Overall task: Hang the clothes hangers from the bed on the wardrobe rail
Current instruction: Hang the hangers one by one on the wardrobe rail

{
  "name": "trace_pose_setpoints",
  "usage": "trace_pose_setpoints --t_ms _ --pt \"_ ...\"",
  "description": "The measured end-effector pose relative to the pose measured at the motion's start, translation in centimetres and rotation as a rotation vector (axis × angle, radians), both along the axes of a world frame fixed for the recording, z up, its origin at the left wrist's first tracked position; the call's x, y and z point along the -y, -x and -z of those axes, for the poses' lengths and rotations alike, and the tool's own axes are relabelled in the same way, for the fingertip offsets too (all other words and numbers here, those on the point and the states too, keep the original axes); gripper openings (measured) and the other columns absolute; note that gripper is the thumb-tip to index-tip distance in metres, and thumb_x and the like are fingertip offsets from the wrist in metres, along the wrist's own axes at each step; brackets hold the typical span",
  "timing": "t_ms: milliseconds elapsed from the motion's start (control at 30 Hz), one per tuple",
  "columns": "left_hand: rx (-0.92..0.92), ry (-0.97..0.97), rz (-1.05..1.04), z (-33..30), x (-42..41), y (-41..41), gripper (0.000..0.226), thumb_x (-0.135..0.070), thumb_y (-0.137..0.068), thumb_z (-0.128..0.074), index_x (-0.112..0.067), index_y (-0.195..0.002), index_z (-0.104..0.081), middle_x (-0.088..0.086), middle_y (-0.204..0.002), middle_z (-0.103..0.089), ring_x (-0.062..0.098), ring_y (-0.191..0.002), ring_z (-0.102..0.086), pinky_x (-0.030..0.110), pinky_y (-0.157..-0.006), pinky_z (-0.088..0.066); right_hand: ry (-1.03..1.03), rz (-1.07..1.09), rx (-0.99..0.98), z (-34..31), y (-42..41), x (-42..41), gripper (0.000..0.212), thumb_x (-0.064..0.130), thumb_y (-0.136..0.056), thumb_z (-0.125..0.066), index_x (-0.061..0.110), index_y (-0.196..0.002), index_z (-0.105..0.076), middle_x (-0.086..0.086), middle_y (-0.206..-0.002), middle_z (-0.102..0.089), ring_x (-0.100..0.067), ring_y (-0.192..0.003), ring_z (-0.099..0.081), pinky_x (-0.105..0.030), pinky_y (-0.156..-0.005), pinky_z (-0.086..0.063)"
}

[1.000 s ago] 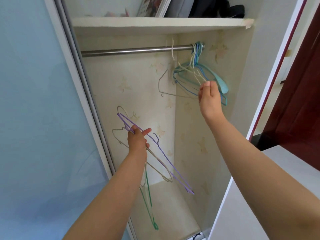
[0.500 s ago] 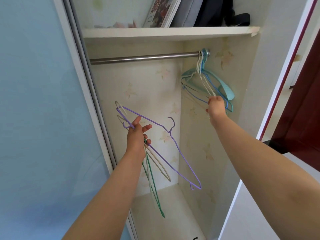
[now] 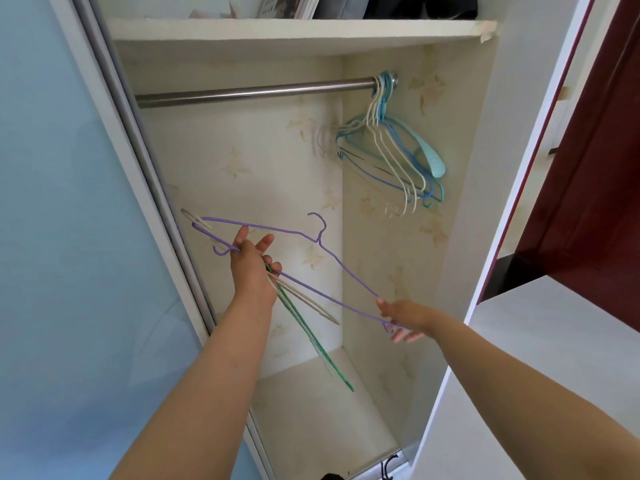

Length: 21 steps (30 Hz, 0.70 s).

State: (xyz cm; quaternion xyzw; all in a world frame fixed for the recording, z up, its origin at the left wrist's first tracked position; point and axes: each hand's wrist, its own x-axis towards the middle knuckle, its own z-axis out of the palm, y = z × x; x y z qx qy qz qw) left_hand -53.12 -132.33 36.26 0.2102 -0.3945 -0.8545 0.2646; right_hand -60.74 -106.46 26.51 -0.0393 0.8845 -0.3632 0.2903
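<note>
Inside the wardrobe, the rail (image 3: pixel 252 93) carries a cluster of hung hangers (image 3: pixel 388 150) at its right end. The left hand (image 3: pixel 251 268) grips a bundle of hangers (image 3: pixel 304 317), while the right hand (image 3: pixel 403 318) pinches the purple hanger (image 3: pixel 273 228) at its lower corner. The step in hand seems to be separating it; next it needs freeing and its hook lifting onto the rail.

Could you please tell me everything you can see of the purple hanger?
The purple hanger is a thin wire hanger, seemingly coated in purple, with a small hook at the top and a notch bent into each end. It lies tilted in front of the open wardrobe, well below the rail, hook pointing up, not yet hung. The left hand grips its left end together with a green and a cream hanger, while the right hand pinches its lower right corner.
</note>
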Motion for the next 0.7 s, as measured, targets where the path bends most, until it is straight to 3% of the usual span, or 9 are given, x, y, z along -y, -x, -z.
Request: trace_pose_setpoints --t_ms 100,200,333,533,633,700 --pt "-0.018 -0.059 0.072 0.4 0.0 0.4 0.025 -0.036 -0.103 -0.040 -0.023 -0.116 -0.056 -0.001 -0.081 -0.069 0.008 -0.046 -0.038 0.019 -0.043 -0.038 0.328 0.274 -0.169 1.1 0.0 -1.7 0.042 0.043 -0.099 -0.041 0.014 -0.071 -0.053 -0.005 -0.060 -0.037 -0.014 -0.046 -0.037 -0.021 -0.044 -0.037" --pt "-0.031 -0.052 0.170 0.8 -0.1 0.3 0.036 -0.049 -0.096 -0.049 -0.016 -0.103 -0.063 -0.002 -0.086 -0.066 0.009 -0.055 -0.044 0.024 -0.057 -0.047 0.460 0.421 -0.294 1.0 0.3 -2.9 0.046 0.045 -0.096 -0.049 0.013 -0.064 -0.045 -0.004 -0.055 -0.031 -0.017 -0.042 -0.029 -0.018 -0.040 -0.023" --pt "-0.030 -0.005 0.321 1.4 0.0 0.2 0.004 -0.018 -0.094 -0.059 -0.018 -0.097 -0.062 -0.002 -0.087 -0.064 0.009 -0.070 -0.052 0.033 -0.075 -0.053 0.507 0.523 -0.324 0.7 0.4 -4.1 0.052 0.050 -0.090 -0.057 0.014 -0.059 -0.036 -0.002 -0.055 -0.026 -0.017 -0.045 -0.022 -0.021 -0.041 -0.020" --pt "0.009 0.249 0.481 2.3 0.3 0.0 0.039 0.009 -0.090 -0.055 -0.019 -0.118 -0.055 -0.002 -0.123 -0.060 0.011 -0.100 -0.060 0.036 -0.087 -0.051 0.606 0.611 -0.284 0.9 -0.1 -4.5 0.054 0.051 -0.087 -0.060 0.018 -0.060 -0.028 -0.002 -0.058 -0.021 -0.016 -0.043 -0.018 -0.022 -0.042 -0.016" --pt "0.031 0.284 0.505 2.7 0.2 0.0 0.049 0.013 -0.090 -0.047 -0.018 -0.127 -0.051 -0.005 -0.125 -0.058 0.016 -0.106 -0.056 0.035 -0.081 -0.052 0.649 0.652 -0.272 0.8 -0.4 -4.4 0.055 0.054 -0.086 -0.061 0.020 -0.059 -0.025 -0.002 -0.058 -0.021 -0.015 -0.041 -0.018 -0.021 -0.041 -0.017" --pt "0.040 0.258 0.451 2.7 0.3 0.2 0.042 0.010 -0.092 -0.046 -0.016 -0.124 -0.055 -0.003 -0.120 -0.061 0.017 -0.102 -0.057 0.034 -0.079 -0.052 0.642 0.651 -0.281 0.7 -0.5 -4.3 0.056 0.054 -0.086 -0.060 0.020 -0.059 -0.025 -0.002 -0.057 -0.021 -0.016 -0.041 -0.018 -0.021 -0.041 -0.018"
